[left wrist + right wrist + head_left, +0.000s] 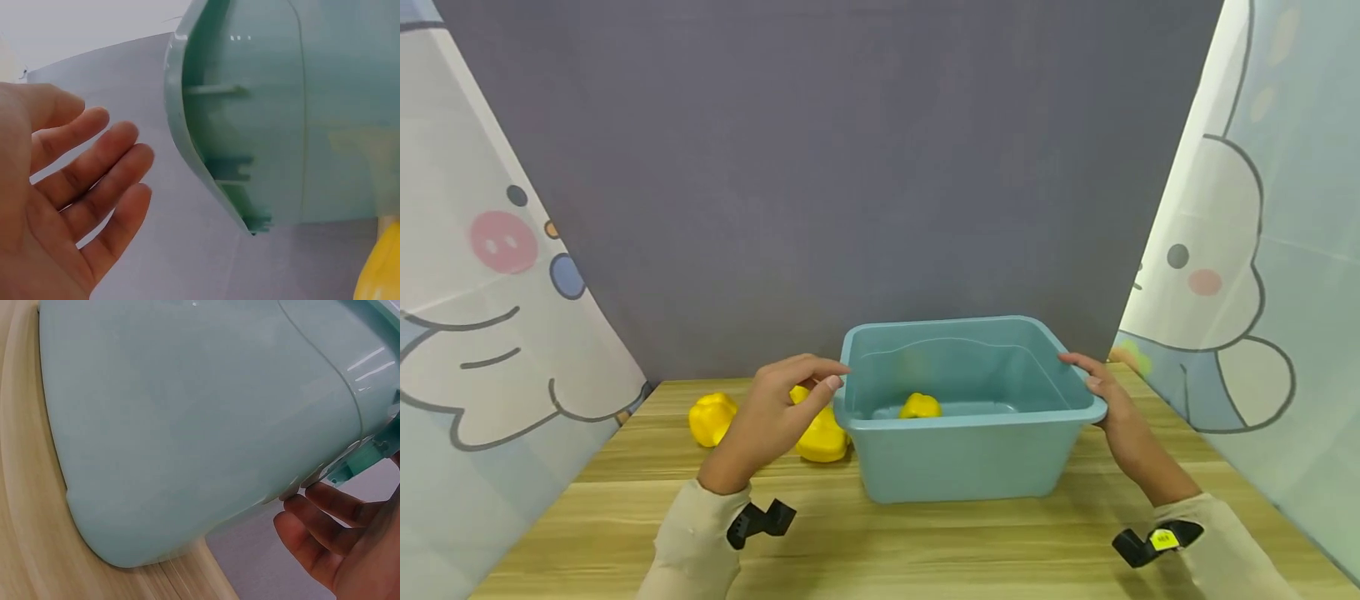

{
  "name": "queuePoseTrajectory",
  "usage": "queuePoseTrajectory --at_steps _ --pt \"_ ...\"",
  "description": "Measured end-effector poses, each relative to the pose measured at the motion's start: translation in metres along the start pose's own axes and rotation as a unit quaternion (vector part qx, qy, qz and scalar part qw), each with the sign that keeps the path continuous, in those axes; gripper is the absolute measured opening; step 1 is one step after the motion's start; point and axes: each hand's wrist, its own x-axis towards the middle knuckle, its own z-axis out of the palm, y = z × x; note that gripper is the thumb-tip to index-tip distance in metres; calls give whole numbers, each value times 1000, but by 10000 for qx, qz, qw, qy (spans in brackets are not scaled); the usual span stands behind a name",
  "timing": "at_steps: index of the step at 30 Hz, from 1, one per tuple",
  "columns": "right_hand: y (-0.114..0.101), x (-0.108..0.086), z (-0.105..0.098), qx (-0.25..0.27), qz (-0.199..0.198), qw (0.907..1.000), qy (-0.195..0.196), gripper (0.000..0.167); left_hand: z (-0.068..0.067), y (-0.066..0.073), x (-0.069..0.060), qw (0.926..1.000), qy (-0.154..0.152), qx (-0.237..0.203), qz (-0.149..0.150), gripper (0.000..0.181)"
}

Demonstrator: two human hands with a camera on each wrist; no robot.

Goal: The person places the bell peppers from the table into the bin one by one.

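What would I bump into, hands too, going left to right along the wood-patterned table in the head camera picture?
The leftmost glossy yellow bell pepper → the person's bare left hand → the pale blue-green rectangular plastic tub → the person's bare right hand.

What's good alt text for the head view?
A person's right grip holds a blue tub by its rim, with a yellow pepper inside. The left grip hovers near the opposite side; other yellow peppers lie nearby on the wooden table.
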Motion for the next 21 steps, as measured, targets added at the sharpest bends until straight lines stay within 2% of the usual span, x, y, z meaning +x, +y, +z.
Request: queuePoseTrajectory --at_steps 7,21 --pt "4 -1 -2 -93 36 9999 -38 49 0 -10 -3 9996 141 117 -225 16" --pt "1 0 -2 -218 -23 9998 -31 50 -5 -42 -13 9961 -55 514 -715 16"
